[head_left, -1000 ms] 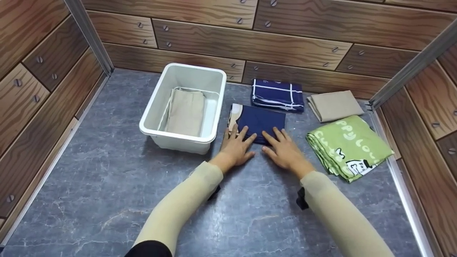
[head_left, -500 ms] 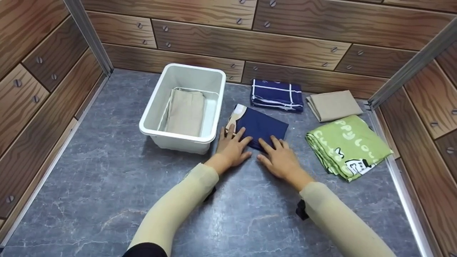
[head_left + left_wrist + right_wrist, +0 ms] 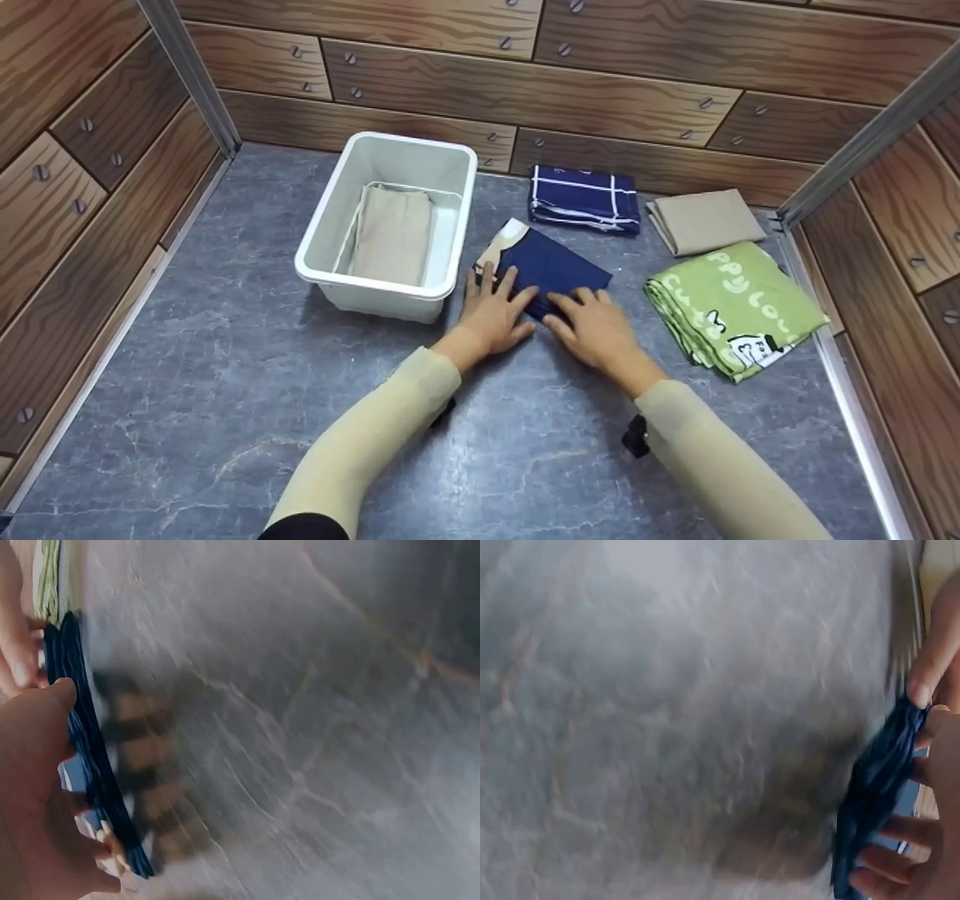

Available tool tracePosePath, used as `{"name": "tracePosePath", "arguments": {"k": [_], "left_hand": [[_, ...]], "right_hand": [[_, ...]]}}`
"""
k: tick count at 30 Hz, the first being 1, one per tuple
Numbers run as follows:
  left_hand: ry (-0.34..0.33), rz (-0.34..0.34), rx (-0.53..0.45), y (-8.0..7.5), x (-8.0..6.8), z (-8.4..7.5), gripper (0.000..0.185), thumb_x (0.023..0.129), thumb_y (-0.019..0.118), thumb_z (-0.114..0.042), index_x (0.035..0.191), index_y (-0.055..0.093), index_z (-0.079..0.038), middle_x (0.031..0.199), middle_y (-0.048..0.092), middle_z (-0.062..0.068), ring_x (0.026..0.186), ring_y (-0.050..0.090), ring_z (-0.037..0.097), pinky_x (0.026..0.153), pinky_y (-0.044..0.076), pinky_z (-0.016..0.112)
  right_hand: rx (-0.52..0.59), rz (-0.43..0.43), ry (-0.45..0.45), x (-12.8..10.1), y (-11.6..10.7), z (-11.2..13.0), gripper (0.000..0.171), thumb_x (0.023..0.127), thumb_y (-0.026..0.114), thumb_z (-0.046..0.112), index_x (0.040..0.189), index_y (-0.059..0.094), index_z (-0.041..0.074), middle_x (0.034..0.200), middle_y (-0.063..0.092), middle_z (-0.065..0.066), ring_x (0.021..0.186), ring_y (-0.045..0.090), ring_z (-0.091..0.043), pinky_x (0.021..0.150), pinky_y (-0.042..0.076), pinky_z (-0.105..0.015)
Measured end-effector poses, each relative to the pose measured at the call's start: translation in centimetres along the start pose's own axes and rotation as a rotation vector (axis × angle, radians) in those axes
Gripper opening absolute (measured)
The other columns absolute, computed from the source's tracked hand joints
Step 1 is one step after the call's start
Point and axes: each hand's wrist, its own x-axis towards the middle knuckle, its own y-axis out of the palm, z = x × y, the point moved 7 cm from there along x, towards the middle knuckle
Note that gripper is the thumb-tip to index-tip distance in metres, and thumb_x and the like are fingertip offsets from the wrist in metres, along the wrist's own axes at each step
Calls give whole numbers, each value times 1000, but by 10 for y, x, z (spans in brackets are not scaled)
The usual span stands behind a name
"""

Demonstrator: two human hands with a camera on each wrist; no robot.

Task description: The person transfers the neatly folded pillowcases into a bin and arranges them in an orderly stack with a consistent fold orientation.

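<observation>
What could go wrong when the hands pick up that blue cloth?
The folded navy cloth may fall open, since the left hand and right hand grip only its near edge. It might also catch the white bin rim, which stands close beside it, or nudge the green cloth nearby.

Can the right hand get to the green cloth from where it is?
Probably yes. The right hand rests on the folded navy cloth, and the green cloth lies just to its right on the grey table, with nothing between them.
</observation>
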Motion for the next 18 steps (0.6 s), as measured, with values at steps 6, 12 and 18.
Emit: {"name": "tracePosePath", "arguments": {"k": [6,12,18], "left_hand": [[70,53,3,1,-2,-21,67,98,38,-66,158,15,-46,166,15,13,150,7,49,115,6,72],[65,104,21,6,-1,-23,65,98,35,-68,156,11,-51,167,13,9,151,8,45,116,5,72],[74,97,-66,10,-4,-15,62,98,39,-66,155,18,-51,168,10,7,152,5,43,115,5,73]], "right_hand": [[70,-66,-66,8,-6,-23,50,101,53,44,143,56,17,145,51,-20,139,39,-45,113,32,-62],[111,46,-121,4,11,-39,55,102,50,48,150,47,20,159,32,-19,148,18,-49,118,17,-64],[119,80,-115,-2,18,-38,58,102,46,51,152,43,21,161,29,-18,149,16,-48,118,18,-65]]}}
